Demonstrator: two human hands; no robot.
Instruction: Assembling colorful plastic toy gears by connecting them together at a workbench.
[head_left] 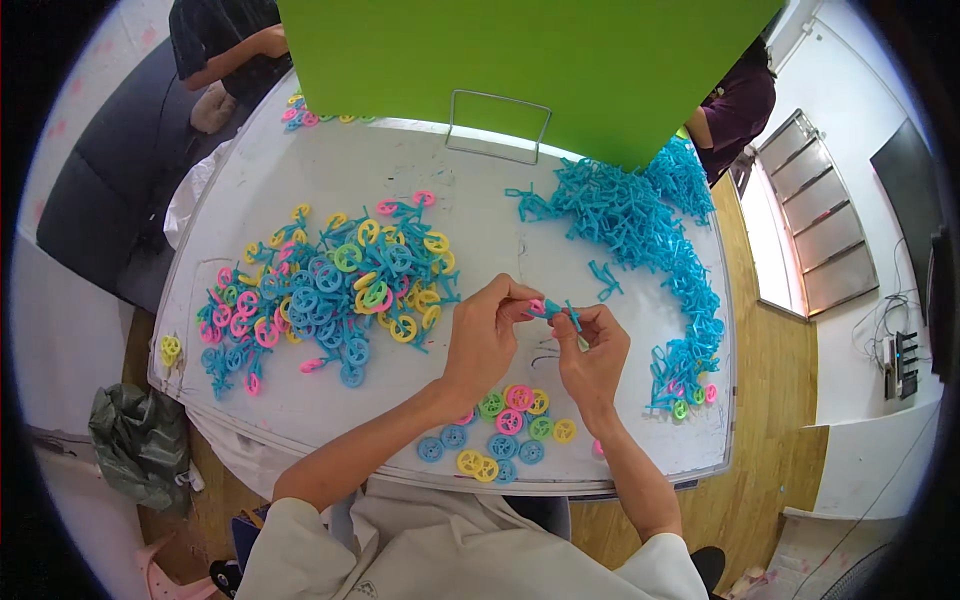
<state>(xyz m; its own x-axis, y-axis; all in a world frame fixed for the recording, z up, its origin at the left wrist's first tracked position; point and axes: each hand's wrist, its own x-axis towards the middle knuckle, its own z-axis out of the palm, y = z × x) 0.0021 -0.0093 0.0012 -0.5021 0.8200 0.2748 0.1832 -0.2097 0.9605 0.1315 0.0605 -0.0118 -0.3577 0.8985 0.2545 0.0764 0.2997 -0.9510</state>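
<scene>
Over the middle of the white table, my left hand (487,332) pinches a small pink plastic wheel (537,307) between thumb and fingers. My right hand (597,355) is closed on a blue forked plastic piece (564,313), which meets the wheel between my fingertips; whether they are joined I cannot tell. Below my hands lie loose wheels (507,421) in pink, yellow, green and blue. Left of my left hand spreads a heap of blue pieces with coloured wheels on them (318,290). Beyond my right hand is a large pile of blue forked pieces (620,205).
A green panel (520,70) rises at the table's far side, with a bent wire frame (497,128) in front. Two other people are partly visible, a bare arm (235,60) at far left and a dark sleeve (742,105) at far right. The blue pile runs along the table's right edge.
</scene>
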